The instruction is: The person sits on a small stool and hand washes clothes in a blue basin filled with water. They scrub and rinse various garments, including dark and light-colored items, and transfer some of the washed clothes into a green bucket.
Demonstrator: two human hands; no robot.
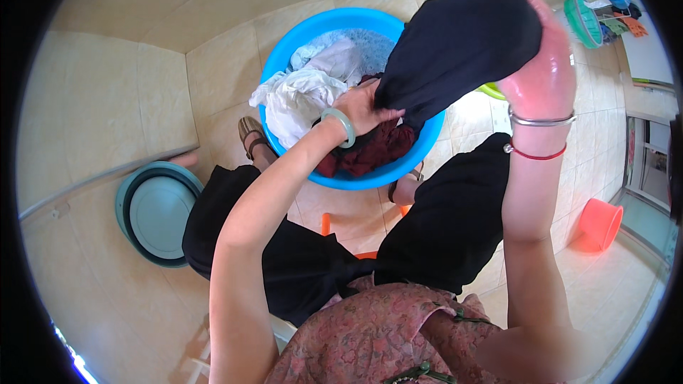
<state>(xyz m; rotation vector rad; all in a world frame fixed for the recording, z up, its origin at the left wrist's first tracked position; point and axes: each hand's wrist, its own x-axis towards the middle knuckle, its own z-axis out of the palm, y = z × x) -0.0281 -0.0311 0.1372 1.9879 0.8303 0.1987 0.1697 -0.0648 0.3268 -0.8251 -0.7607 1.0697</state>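
Observation:
A wet-looking black cloth [462,46] stretches between my hands above a blue basin [279,50]. My left hand [361,107], with a pale green bangle at its wrist, is closed on the cloth's lower end over the basin. Raised at the upper right, my right hand [546,71] holds the other end; the cloth hides part of its fingers. A silver bangle and a red cord circle that wrist. In the basin, white cloth [302,96] hangs partly over the left rim, dark red cloth [380,148] lies nearest me, and sudsy water [373,50] shows at the back.
A grey-green basin [158,217] is by the wall on the left. Part of an orange stool [326,225] shows between my knees. To the right are a pink-orange bucket [601,224] and, farther back, a green basket [583,21]. A yellow-green rim [491,90] shows behind the black cloth.

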